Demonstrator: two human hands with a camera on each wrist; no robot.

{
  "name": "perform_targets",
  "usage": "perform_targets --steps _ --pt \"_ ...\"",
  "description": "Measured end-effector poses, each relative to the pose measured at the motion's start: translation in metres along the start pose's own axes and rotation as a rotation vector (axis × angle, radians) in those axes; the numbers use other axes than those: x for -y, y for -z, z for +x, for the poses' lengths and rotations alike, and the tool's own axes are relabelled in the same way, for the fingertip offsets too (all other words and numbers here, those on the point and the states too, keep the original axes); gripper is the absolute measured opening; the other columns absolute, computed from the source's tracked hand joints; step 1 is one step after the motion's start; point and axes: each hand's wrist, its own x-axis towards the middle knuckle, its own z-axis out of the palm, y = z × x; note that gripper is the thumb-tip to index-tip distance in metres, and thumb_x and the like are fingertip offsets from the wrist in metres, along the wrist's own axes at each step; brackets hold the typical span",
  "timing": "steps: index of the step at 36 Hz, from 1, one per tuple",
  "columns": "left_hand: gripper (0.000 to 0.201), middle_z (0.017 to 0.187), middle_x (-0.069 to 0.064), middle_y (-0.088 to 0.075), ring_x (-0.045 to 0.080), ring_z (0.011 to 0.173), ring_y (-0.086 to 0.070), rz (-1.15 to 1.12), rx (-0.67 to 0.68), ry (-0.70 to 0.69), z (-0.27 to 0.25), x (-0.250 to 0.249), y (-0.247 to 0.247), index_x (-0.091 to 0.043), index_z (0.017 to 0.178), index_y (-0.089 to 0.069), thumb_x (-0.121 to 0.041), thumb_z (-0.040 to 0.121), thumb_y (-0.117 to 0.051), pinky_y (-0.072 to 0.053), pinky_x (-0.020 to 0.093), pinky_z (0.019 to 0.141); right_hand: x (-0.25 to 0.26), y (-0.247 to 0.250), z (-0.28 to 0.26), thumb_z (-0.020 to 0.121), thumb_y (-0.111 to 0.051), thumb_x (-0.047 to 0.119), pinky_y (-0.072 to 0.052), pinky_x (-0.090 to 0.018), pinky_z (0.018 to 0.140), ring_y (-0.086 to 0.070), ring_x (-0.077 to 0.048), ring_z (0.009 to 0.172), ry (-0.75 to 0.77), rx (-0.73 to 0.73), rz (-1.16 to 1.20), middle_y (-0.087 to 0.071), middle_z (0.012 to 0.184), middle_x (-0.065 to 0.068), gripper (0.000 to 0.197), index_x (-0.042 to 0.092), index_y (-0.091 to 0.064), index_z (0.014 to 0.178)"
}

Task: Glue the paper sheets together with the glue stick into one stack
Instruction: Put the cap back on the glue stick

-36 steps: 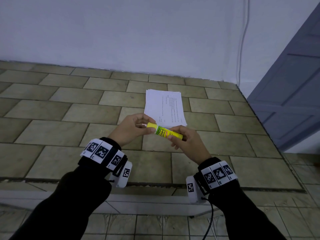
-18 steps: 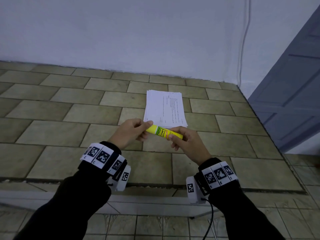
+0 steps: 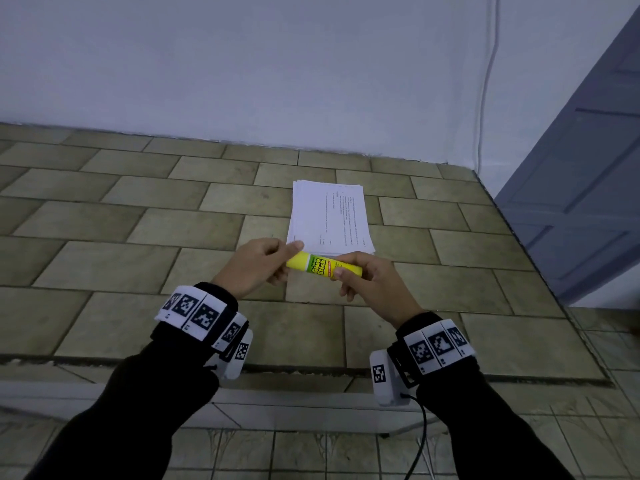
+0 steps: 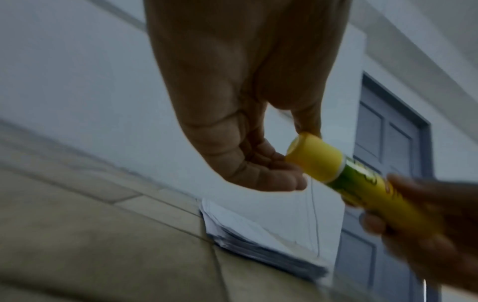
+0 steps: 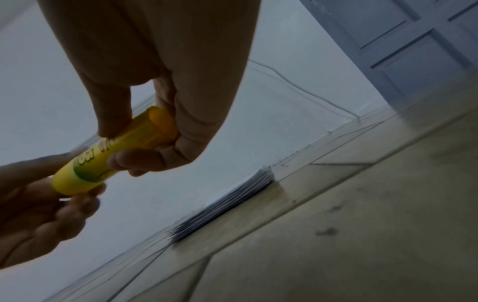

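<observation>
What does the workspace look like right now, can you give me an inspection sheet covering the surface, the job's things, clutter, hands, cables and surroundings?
Surface: tiled counter, olive-beige tiles, raised above a lower tiled floor.
Job's things: paper sheets lie in a loose pile on the counter, printed text on top; yellow glue stick is held in the air in front of them, cap still on.
Clutter: nothing seen.
Hands: left hand pinches the capped end; right hand grips the barrel.
Cables: black lead hangs from the right wrist unit; thin wire runs down the wall.
Surroundings: white wall behind, blue-grey door at right.
</observation>
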Motion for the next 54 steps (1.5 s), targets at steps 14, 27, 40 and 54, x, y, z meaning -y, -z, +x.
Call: perform_targets --steps 14,27,40,54 --pt "0.035 0.102 0.0 -0.071 0.013 0.094 -0.067 -0.221 -0.044 -0.053 -0.005 -0.006 0.003 -0.006 0.11 -0.066 -0.036 0.093 -0.061 -0.055 0.024 0.08 -0.002 0.001 0.001 0.093 -0.06 0.006 -0.05 -0.023 0.054 -0.059 -0.015 0.058 0.002 -0.01 0.041 -0.067 0.085 -0.014 0.013 0.01 -0.066 0.104" --pt "0.033 0.104 0.0 -0.071 0.007 0.095 -0.067 -0.152 0.179 -0.168 -0.006 0.007 0.009 -0.012 0.102 -0.066 0.012 0.08 -0.068 -0.05 0.017 0.083 -0.004 0.0 -0.004 0.092 -0.06 0.004 -0.05 -0.023 0.053 -0.059 -0.016 0.058 -0.012 -0.01 0.029 -0.067 0.079 -0.006 0.015 0.008 -0.065 0.106" --pt "0.039 0.064 -0.003 -0.064 0.008 0.058 -0.061 -0.035 -0.021 0.021 -0.008 -0.005 0.0 -0.006 0.081 -0.063 -0.042 0.094 -0.057 -0.05 0.019 0.055 -0.001 0.002 -0.004 0.091 -0.063 0.006 -0.05 -0.023 0.056 -0.06 -0.016 0.059 0.017 -0.014 0.001 -0.064 0.073 -0.008 0.019 0.007 -0.067 0.109" --pt "0.058 0.114 -0.002 -0.07 0.012 0.097 -0.068 -0.153 0.118 -0.103 -0.004 0.003 0.014 -0.02 0.113 -0.066 -0.042 0.062 -0.084 -0.054 0.026 0.085 0.0 0.004 -0.008 0.091 -0.061 0.003 -0.05 -0.021 0.054 -0.059 -0.011 0.056 -0.001 0.002 0.021 -0.062 0.066 0.0 0.016 0.014 -0.066 0.101"
